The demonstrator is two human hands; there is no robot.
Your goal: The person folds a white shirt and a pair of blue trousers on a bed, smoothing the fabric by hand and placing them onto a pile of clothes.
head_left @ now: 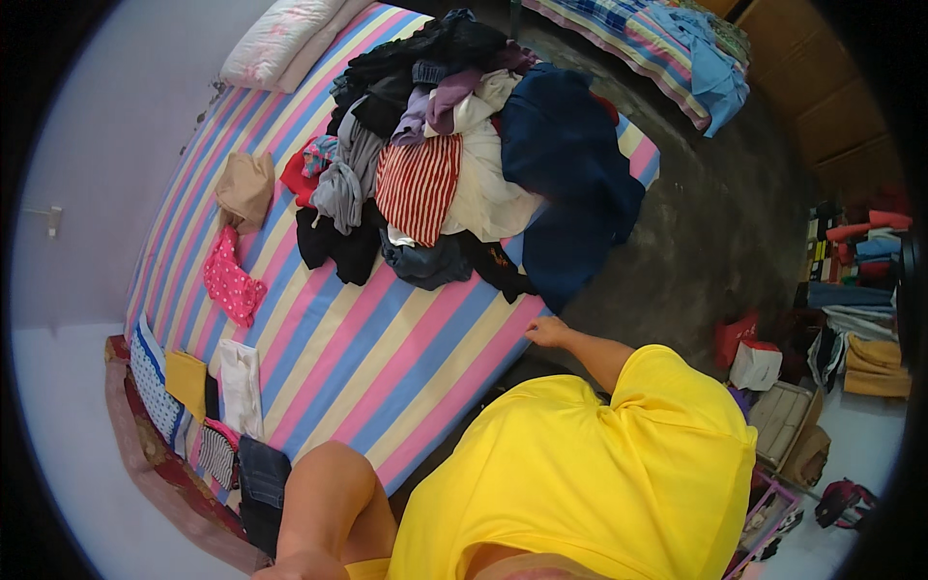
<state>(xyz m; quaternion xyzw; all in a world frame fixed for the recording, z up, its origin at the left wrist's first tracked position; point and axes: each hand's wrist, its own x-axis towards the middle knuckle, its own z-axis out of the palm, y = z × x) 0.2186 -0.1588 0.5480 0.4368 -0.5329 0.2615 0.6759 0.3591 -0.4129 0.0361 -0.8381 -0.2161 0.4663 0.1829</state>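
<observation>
My right hand (548,332) is at the bed's near right edge, fingers curled in with nothing visible in them. Just beyond it hangs the lower tip of a large navy cloth (570,164), part of a big heap of clothes. In that heap I see a red-and-white striped garment (418,188), a cream garment (493,184), a grey one (340,193) and several black ones (338,242). My left arm is bent, elbow over the bed's near edge. Only a bit of my left hand (295,564) shows at the lower rim, its fingers hidden.
On the striped bedsheet (387,367) lie a beige cloth (246,188), a pink dotted garment (232,280), folded white cloth (240,387), yellow cloth (186,382) and dark jeans (263,483). A pillow (280,43) sits far left. Bags (754,362) and stacked clothes (875,362) stand right.
</observation>
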